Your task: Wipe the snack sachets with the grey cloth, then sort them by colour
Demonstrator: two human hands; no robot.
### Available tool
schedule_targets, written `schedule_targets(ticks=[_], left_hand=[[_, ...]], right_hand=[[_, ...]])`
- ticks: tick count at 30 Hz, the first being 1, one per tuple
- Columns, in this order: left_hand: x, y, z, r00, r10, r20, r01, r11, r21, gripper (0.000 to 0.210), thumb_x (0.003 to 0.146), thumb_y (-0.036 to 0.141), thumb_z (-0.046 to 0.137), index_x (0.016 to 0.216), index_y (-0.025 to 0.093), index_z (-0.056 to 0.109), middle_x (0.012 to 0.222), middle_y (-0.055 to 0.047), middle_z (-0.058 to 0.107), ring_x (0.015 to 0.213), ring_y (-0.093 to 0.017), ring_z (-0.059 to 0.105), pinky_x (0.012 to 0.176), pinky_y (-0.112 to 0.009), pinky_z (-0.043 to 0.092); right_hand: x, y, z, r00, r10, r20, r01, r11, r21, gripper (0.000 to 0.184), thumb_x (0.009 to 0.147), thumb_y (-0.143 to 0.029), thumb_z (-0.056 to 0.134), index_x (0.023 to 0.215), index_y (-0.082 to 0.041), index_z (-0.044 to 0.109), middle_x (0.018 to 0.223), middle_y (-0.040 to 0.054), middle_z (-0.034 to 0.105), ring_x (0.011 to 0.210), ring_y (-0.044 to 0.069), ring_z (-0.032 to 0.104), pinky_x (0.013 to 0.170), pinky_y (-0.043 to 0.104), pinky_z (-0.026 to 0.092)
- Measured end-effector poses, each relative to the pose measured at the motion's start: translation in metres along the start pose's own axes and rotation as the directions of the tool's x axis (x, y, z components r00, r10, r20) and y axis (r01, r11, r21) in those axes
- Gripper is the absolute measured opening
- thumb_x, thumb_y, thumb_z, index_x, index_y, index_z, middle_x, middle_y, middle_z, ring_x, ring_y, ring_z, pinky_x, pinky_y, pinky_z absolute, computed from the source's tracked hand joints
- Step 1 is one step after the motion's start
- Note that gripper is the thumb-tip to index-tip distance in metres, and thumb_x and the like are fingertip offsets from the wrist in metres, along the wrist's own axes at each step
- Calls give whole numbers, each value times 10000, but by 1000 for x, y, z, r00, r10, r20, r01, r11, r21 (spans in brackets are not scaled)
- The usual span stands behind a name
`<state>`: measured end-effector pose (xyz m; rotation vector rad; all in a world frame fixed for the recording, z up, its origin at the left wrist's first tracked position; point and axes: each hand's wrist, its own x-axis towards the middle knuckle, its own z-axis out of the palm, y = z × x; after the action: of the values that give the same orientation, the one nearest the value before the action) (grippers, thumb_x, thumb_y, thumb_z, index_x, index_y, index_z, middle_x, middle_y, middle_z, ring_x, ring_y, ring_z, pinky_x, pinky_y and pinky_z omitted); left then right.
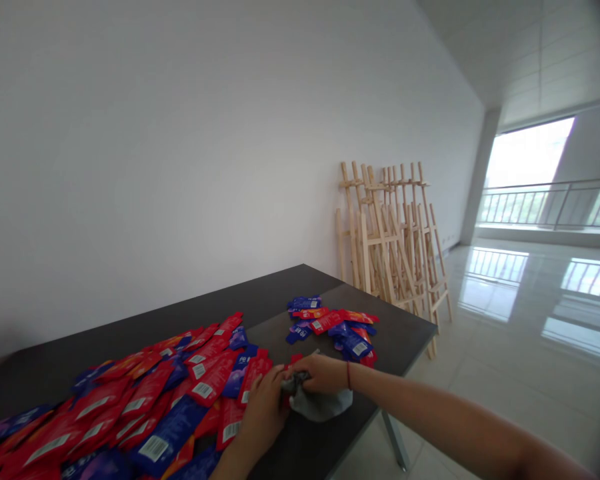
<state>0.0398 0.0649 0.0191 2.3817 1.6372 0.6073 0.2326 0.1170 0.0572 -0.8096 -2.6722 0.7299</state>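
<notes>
My right hand [326, 374], with a thin red cord at the wrist, is closed around a bunched grey cloth [323, 405]. The cloth hangs loosely onto the dark table [305, 457] near its front edge. Close against it, my left hand [267, 410] has its fingers curled on a red packet [297, 359], of which only small bits show between the hands. To the left spreads a large pile of flat red and blue packets [150, 393] with white barcode labels. A smaller heap of such packets [333, 325] lies beyond my right hand.
Several wooden easels [390, 233] lean against the white wall [180, 153] behind the table's right corner. A metal table leg [396, 440] stands on the glossy tiled floor [505, 353]. Far right is a railing [530, 205] by a window.
</notes>
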Motion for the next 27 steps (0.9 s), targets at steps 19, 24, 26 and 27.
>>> schedule_targets(ticks=[19,24,26,27], left_hand=[[-15,14,-3,978,189,88,-199,972,125,251,868,148,486,1055,230,631,1040,-49,676,980,-201,637,849,-325,509],[-16,21,5,962,269,39,-272,951,147,275,880,97,446,1021,227,642,1015,-37,682,933,-173,649,820,-284,518],[-17,23,5,958,286,26,-286,943,173,247,866,96,483,985,230,653,1009,-30,684,917,-176,652,802,-285,520],[-17,24,4,955,295,20,-294,938,182,230,858,99,505,966,233,657,1000,-24,686,912,-178,652,794,-287,520]], right_hand=[[-26,10,15,978,-208,16,186,835,-517,297,920,-187,491,1201,-234,575,1266,26,593,1170,197,495,877,339,388],[3,22,11,998,-40,-42,7,803,-596,261,913,-243,515,1151,-189,608,1179,88,622,1040,235,547,797,353,409],[19,24,8,999,5,-42,-30,790,-612,246,893,-232,532,1114,-174,624,1143,97,632,1026,244,548,786,356,412],[25,25,8,999,10,-38,-31,786,-617,238,887,-228,538,1100,-171,629,1134,97,634,1021,247,547,784,358,412]])
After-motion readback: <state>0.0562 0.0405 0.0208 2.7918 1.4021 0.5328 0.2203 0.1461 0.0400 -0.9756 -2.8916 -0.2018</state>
